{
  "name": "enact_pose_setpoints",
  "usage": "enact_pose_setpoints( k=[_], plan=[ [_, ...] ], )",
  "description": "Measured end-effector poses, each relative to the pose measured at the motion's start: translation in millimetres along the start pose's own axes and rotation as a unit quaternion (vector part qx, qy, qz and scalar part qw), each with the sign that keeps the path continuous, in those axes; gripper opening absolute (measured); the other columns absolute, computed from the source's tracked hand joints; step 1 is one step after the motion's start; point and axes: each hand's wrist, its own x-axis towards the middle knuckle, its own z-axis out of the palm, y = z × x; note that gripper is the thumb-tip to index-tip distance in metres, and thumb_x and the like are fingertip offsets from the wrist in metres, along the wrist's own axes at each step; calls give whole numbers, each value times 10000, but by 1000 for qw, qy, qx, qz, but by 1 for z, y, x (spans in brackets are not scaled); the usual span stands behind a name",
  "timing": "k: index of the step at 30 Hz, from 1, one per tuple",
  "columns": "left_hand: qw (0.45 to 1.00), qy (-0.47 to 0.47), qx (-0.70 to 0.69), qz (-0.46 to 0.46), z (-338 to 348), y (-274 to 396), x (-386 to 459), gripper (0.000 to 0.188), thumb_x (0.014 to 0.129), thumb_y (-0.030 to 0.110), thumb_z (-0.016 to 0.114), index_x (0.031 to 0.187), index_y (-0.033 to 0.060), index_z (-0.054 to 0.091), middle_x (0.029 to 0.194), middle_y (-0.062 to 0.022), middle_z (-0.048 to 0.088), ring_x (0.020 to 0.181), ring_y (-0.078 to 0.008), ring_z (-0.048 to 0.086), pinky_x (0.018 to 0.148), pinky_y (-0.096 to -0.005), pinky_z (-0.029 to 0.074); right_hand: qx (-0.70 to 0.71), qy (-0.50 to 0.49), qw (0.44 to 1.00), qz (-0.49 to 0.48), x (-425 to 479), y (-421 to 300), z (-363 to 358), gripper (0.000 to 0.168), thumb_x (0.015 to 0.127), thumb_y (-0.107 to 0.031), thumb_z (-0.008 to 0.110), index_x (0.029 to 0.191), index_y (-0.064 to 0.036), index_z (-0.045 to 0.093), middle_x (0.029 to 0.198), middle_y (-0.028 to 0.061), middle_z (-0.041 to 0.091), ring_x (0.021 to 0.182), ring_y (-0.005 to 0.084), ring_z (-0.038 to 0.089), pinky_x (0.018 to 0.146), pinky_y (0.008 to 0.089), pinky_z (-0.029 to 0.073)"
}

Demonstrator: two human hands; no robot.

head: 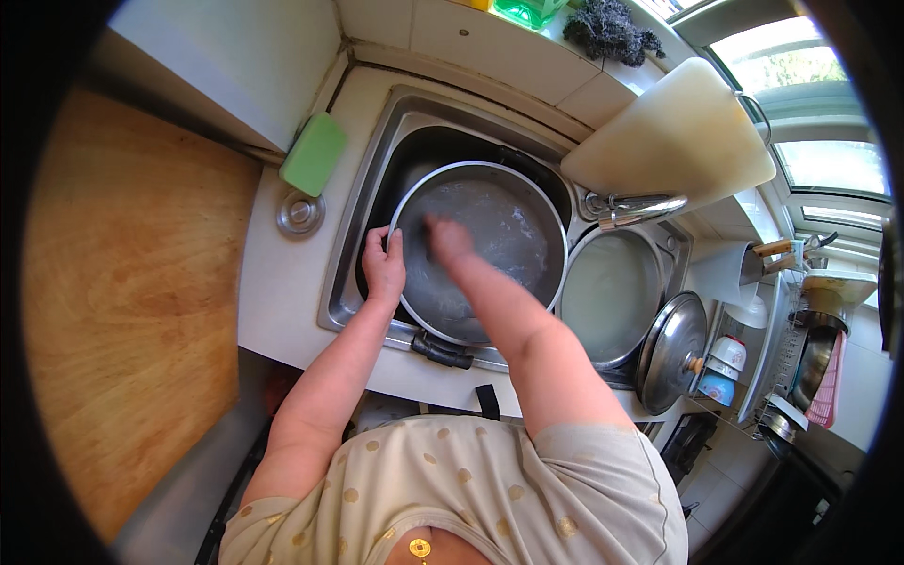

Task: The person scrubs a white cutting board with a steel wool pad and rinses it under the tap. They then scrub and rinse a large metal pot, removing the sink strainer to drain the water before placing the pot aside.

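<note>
A large round metal pan (487, 212) with black side handles rests over the left basin of a stainless steel sink (353, 282). Wet streaks and pale suds show across its grey inside. My left hand (385, 265) grips the pan's left rim, thumb over the edge. Inside the pan, my right hand (450, 240) is blurred by motion, low against the inner surface on the left. Something dark shows at its fingertips, but whether it holds anything is unclear. A second metal vessel (611, 289) of cloudy water sits in the right basin, under the chrome faucet (643, 208).
On the left counter lie a green sponge (314, 155) and a sink strainer (301, 214). A cutting board (678, 141) leans behind the faucet. A metal lid (674, 353) stands tilted at the right, beside a rack with bowls (724, 360). A dark scrubber (611, 32) lies on the ledge.
</note>
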Motion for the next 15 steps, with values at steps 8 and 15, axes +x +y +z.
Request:
enact_pose_setpoints(
  k=[8,15],
  plan=[
    [999,-4,-22,-28,-2,4,0,230,877,206,578,970,-3,553,868,-111,612,807,-181,565,742,-307,440,-133,-21,987,89,-52,78,-57,202,824,-96,451,973,-104,587,965,176,599,874,348,618,737,455,502],
    [1000,-6,-5,-27,-3,9,-1,233,879,208,575,973,-4,550,868,-114,611,801,-185,563,744,-306,440,-65,-150,987,-7,-108,6,-8,220,828,-84,433,983,-86,591,971,203,618,887,353,620,745,449,509]
  ],
)
